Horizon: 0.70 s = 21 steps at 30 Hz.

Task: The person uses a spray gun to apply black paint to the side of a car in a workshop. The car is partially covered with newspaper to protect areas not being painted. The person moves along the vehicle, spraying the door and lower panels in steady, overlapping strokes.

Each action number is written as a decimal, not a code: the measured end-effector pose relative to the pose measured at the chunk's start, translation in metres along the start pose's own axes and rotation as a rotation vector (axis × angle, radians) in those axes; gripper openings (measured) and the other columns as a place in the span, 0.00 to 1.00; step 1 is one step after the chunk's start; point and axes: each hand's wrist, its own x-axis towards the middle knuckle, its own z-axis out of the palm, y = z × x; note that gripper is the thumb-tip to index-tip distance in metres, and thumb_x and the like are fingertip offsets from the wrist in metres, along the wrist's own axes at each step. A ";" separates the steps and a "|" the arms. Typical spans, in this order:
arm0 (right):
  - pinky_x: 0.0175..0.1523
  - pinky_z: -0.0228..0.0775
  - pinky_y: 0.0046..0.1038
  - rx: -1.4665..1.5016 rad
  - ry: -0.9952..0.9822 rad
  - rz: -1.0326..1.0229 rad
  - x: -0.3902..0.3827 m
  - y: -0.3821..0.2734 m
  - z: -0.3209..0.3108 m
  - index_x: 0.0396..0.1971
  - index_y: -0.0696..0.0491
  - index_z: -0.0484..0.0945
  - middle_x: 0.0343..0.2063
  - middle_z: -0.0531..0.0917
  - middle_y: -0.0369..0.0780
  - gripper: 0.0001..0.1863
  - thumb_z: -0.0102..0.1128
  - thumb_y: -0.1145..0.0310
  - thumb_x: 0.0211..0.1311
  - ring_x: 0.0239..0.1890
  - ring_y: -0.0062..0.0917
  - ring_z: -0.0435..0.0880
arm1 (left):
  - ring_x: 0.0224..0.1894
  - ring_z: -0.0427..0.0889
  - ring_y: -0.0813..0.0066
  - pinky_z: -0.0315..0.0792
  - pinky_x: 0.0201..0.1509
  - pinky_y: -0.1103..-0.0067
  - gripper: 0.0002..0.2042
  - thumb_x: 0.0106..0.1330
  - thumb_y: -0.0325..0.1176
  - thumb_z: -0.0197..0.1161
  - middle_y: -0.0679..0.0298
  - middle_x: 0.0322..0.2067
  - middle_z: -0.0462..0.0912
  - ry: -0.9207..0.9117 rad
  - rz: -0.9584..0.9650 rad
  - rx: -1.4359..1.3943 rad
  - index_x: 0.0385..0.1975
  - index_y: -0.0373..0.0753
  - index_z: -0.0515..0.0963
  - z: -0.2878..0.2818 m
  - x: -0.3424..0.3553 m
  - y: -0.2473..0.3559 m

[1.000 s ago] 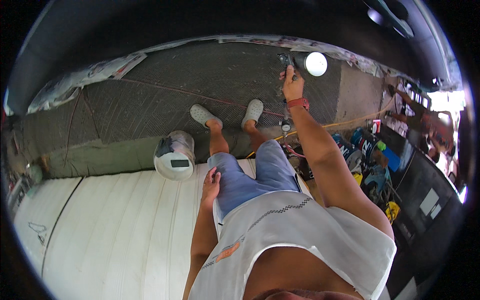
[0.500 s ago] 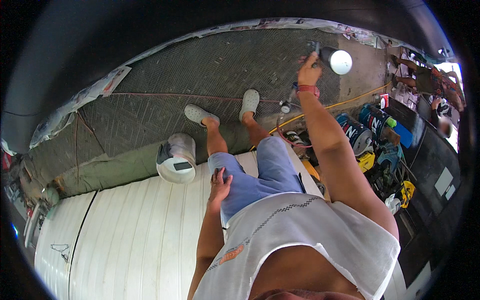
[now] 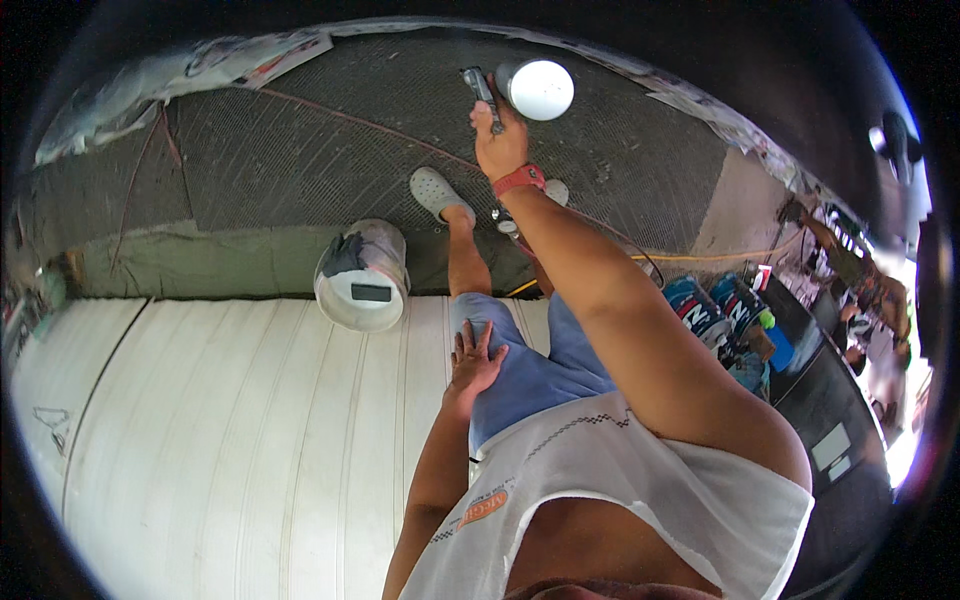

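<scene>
My right hand (image 3: 501, 148) is wrapped round the handle of a spray gun (image 3: 480, 88), held out in front of me. The gun's cup, a dark cylinder with a round white end (image 3: 543, 90), sits to its right. A hose runs back from below the wrist. My left hand (image 3: 476, 366) lies on my left thigh, fingers spread, holding nothing. To its left a whitish bucket (image 3: 362, 314) stands with a dark cloth (image 3: 345, 252) over its rim and a dark rectangular thing (image 3: 371, 293) on its pale surface.
A dark surface edged with newspaper (image 3: 290, 62) arches overhead and ahead. White ribbed panels (image 3: 250, 420) lie at the left. A reddish hose (image 3: 350, 124) and a yellow hose (image 3: 720, 257) cross the ground. Several blue cans (image 3: 695, 308) stand at the right. Another person (image 3: 870, 285) is beyond them.
My right hand has swung left with the spray gun, now in front of my feet. My left hand stays on my thigh. The view has shifted, and my right shoe is mostly hidden behind my forearm.
</scene>
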 end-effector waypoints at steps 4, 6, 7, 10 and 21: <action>0.46 0.79 0.31 0.039 -0.071 -0.065 0.003 -0.046 0.082 0.69 0.48 0.72 0.32 0.87 0.44 0.26 0.55 0.58 0.75 0.35 0.27 0.89 | 0.79 0.41 0.41 0.48 0.78 0.50 0.37 0.72 0.64 0.50 0.54 0.80 0.36 0.015 0.022 -0.090 0.78 0.66 0.49 -0.008 -0.002 -0.015; 0.54 0.75 0.46 0.120 -0.178 0.084 0.003 -0.079 0.110 0.64 0.53 0.75 0.44 0.85 0.57 0.28 0.57 0.52 0.71 0.49 0.55 0.83 | 0.79 0.41 0.41 0.47 0.78 0.50 0.36 0.71 0.64 0.50 0.54 0.80 0.36 0.026 0.030 -0.136 0.78 0.65 0.50 -0.009 -0.004 -0.021; 0.51 0.77 0.43 0.138 -0.166 0.006 0.005 -0.093 0.120 0.64 0.52 0.75 0.39 0.87 0.54 0.28 0.56 0.51 0.71 0.45 0.49 0.87 | 0.79 0.41 0.41 0.47 0.78 0.50 0.36 0.71 0.64 0.51 0.54 0.80 0.36 0.027 0.028 -0.145 0.77 0.65 0.51 -0.010 -0.005 -0.023; 0.42 0.79 0.29 0.280 -0.344 0.110 0.017 -0.123 0.133 0.69 0.51 0.71 0.30 0.87 0.42 0.27 0.52 0.54 0.77 0.31 0.23 0.87 | 0.79 0.41 0.42 0.46 0.79 0.51 0.36 0.71 0.64 0.51 0.55 0.80 0.37 0.030 0.028 -0.161 0.77 0.65 0.52 -0.015 -0.005 -0.026; 0.34 0.72 0.25 0.273 -0.054 0.214 0.025 -0.062 -0.061 0.41 0.61 0.82 0.29 0.86 0.39 0.21 0.50 0.57 0.78 0.26 0.18 0.80 | 0.79 0.44 0.41 0.47 0.80 0.55 0.35 0.71 0.63 0.52 0.52 0.79 0.41 0.051 0.057 -0.130 0.77 0.64 0.54 -0.025 -0.010 -0.016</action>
